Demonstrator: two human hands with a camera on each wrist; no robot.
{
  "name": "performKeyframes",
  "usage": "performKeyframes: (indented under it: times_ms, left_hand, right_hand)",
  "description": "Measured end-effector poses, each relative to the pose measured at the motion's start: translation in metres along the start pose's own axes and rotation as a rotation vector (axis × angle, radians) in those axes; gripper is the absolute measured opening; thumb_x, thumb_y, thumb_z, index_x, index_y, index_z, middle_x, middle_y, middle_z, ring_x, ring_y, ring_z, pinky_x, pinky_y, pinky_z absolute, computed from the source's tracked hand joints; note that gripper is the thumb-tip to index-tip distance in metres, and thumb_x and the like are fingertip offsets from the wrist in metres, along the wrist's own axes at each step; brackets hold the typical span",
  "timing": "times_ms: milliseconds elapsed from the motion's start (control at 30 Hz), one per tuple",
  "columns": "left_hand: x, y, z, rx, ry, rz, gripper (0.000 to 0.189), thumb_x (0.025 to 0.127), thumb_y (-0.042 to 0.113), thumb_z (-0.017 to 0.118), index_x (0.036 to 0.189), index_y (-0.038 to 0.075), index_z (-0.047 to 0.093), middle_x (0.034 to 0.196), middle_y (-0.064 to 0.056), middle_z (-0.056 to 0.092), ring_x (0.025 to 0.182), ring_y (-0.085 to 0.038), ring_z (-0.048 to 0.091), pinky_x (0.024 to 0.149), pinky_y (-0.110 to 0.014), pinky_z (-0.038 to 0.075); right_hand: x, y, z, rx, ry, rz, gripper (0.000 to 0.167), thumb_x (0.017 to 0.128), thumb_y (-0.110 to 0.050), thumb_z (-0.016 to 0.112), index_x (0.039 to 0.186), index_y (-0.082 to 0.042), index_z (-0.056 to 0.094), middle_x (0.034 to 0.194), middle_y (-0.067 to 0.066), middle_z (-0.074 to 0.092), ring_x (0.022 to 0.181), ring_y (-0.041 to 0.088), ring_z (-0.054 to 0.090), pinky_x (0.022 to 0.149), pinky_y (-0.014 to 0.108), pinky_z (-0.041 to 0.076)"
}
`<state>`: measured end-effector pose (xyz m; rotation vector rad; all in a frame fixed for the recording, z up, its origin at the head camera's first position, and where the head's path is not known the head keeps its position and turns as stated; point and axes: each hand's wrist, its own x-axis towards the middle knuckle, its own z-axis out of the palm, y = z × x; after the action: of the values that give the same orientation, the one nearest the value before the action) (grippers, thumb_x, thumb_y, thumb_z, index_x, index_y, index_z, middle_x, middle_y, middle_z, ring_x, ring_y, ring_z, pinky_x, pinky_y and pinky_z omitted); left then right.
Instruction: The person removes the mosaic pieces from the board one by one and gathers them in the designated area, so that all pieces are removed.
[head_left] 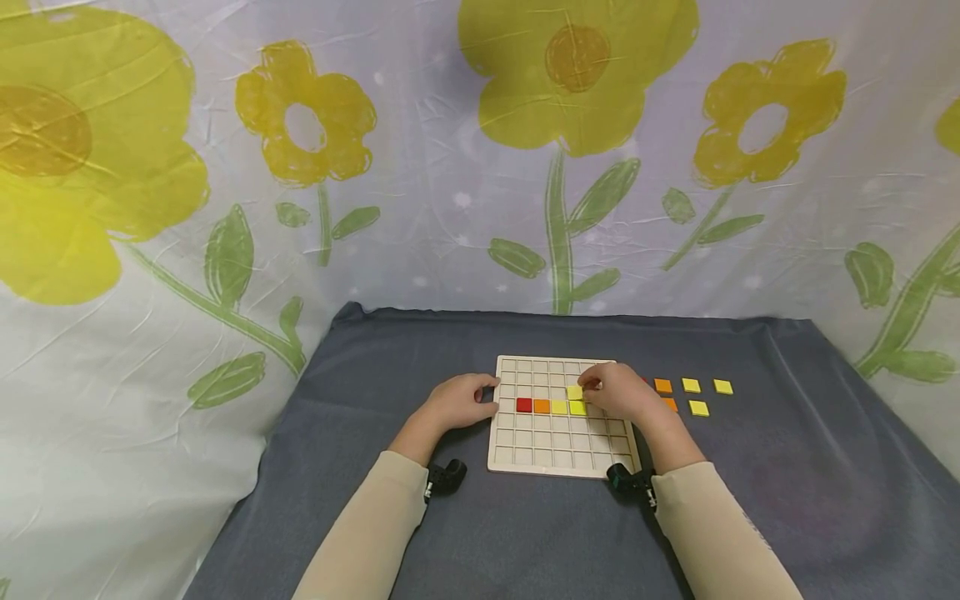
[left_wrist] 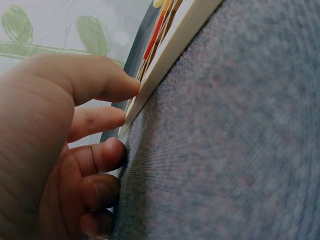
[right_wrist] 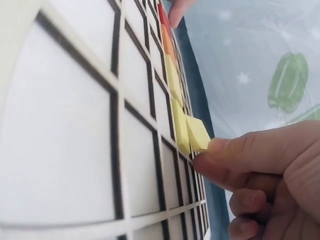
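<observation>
A pale wooden grid board (head_left: 525, 458) lies on the cloth. Across it runs a row of square tiles: a red tile (head_left: 523, 405), an orange tile (head_left: 542, 406), a yellow tile (head_left: 558, 407) and a second yellow tile (head_left: 577, 407) at the row's right end. My right hand (head_left: 618, 390) pinches another yellow tile (right_wrist: 199, 134) between thumb and index finger, tilted at the far side of that end tile. At the board's left edge, my left hand (head_left: 453, 400) touches the rim with thumb and index fingertips, without gripping it.
Loose tiles lie right of the board, among them an orange tile (head_left: 663, 386) and several yellow ones, such as a yellow tile (head_left: 723, 387). My right forearm partly covers this group. Dark grey cloth (head_left: 420, 350) covers the table; a flowered curtain (head_left: 420, 208) hangs behind.
</observation>
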<state>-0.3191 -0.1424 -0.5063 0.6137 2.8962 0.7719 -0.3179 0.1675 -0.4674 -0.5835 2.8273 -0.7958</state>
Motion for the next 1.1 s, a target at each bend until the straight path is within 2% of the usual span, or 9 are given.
performKeyframes:
  times_ms: [133,467,600,833,967,1100]
  left_hand:
    - [0.000,0.000,0.000,-0.005,0.000,-0.001,0.050,0.094,0.032,0.068,0.142,0.015,0.064,0.072,0.002,0.053,0.062,-0.011,0.044,0.057,-0.029,0.033]
    - [0.000,-0.001,0.001,-0.019,0.005,0.004,0.050,0.094,0.031,0.068,0.142,0.015,0.064,0.072,0.002,0.052,0.060,-0.011,0.043,0.057,-0.029,0.032]
    - [0.000,-0.001,0.001,-0.018,0.007,0.004,0.051,0.094,0.031,0.068,0.142,0.015,0.064,0.071,0.002,0.052,0.060,-0.011,0.042,0.057,-0.029,0.032]
    - [0.000,-0.001,0.000,-0.021,0.011,0.002,0.050,0.094,0.031,0.068,0.142,0.015,0.064,0.071,0.002,0.052,0.061,-0.011,0.043,0.056,-0.030,0.032]
    - [0.000,-0.001,0.001,-0.020,0.007,0.002,0.051,0.094,0.031,0.068,0.142,0.015,0.064,0.071,0.002,0.052,0.060,-0.012,0.042,0.056,-0.030,0.032]
    - [0.000,-0.002,0.002,-0.022,0.007,0.007,0.051,0.094,0.031,0.068,0.142,0.015,0.064,0.070,0.002,0.051,0.059,-0.011,0.042,0.056,-0.030,0.031]
  right_hand:
    - [0.001,-0.004,-0.001,0.027,0.011,0.010,0.029,0.095,-0.007,0.072,0.123,0.000,0.072,0.107,0.008,0.070,0.103,0.028,0.064,0.086,0.045,0.053]
    - [0.003,-0.007,0.004,-0.045,0.056,0.008,0.026,0.091,-0.006,0.076,0.116,0.001,0.075,0.102,0.009,0.071,0.098,0.028,0.065,0.087,0.046,0.053]
    - [0.002,-0.005,0.002,-0.037,0.052,-0.004,0.027,0.092,-0.009,0.076,0.117,0.000,0.075,0.103,0.008,0.071,0.097,0.028,0.065,0.086,0.045,0.053]
    - [-0.002,-0.004,-0.005,-0.016,0.053,0.004,0.030,0.092,-0.013,0.077,0.119,-0.001,0.074,0.102,0.007,0.070,0.098,0.028,0.065,0.086,0.046,0.052]
    - [-0.004,-0.004,-0.013,0.009,0.059,0.024,0.029,0.093,-0.012,0.076,0.120,-0.001,0.074,0.103,0.007,0.070,0.098,0.027,0.063,0.085,0.045,0.051]
    - [-0.005,-0.002,-0.021,0.023,0.066,0.011,0.027,0.094,-0.010,0.073,0.119,-0.001,0.074,0.105,0.009,0.070,0.095,0.026,0.063,0.082,0.043,0.051]
